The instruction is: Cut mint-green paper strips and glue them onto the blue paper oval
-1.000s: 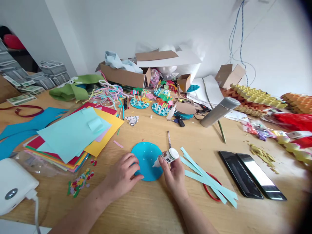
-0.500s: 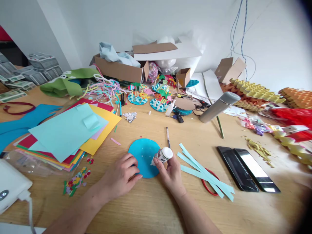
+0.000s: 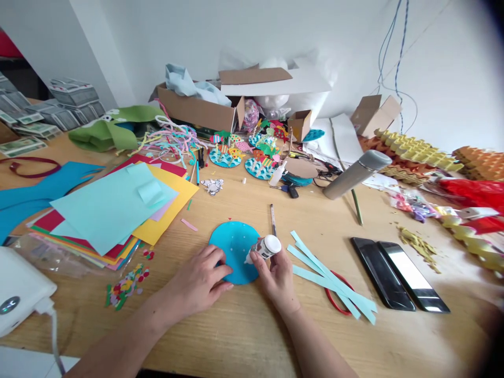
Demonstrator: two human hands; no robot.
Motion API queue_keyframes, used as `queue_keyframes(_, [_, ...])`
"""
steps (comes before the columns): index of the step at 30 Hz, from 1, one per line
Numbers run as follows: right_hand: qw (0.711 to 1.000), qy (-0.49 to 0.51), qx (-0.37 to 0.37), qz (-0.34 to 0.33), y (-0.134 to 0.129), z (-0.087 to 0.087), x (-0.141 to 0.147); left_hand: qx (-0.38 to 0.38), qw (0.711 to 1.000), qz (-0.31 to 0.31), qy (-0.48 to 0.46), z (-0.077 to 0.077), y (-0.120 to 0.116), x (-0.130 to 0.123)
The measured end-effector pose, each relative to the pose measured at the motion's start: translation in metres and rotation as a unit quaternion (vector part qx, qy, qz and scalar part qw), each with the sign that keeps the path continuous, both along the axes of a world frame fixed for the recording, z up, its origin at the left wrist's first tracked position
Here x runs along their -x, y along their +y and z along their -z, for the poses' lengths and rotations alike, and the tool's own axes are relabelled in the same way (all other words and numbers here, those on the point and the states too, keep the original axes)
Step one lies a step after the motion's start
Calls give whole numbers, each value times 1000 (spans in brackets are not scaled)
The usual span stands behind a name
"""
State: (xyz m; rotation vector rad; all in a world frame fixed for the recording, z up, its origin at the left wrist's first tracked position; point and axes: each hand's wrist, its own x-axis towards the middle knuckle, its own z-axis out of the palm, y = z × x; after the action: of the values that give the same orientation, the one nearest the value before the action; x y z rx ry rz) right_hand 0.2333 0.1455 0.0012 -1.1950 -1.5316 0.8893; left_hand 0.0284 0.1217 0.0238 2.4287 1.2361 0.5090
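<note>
A round blue paper disc (image 3: 234,239) with small white dots lies flat on the table. At its left edge is my left hand (image 3: 205,275), fingers curled over the rim and thumb beside it, holding the disc. My right hand (image 3: 277,281) is closed around a small white glue bottle (image 3: 266,247). The bottle is tilted, its white base up and its nozzle pointing down at the disc's right part; whether the tip touches cannot be made out. Behind the bottle lies a pen (image 3: 273,219). Light blue paper strips (image 3: 326,275) lie to the right, over red-handled scissors (image 3: 334,307).
Stacked coloured paper (image 3: 106,210) and paper confetti (image 3: 128,286) lie left. Two black phones (image 3: 397,275) and a leaning grey thermos flask (image 3: 354,176) are right. Decorated discs (image 3: 225,157), pipe cleaners (image 3: 169,139) and a cardboard box (image 3: 197,113) sit at the back.
The view has shifted slightly. The nozzle has moved a little over the disc with my right hand. My left hand stays at the disc's edge.
</note>
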Motion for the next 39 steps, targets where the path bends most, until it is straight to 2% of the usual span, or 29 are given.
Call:
queue_keyframes(16, [999, -32, -12, -16, -1, -1, 1, 9, 1000, -4, 1, 0, 0, -1])
queue_keyframes(39, [1000, -14, -4, -15, -1, -4, 3, 11, 1000, -3, 4, 1, 0, 0])
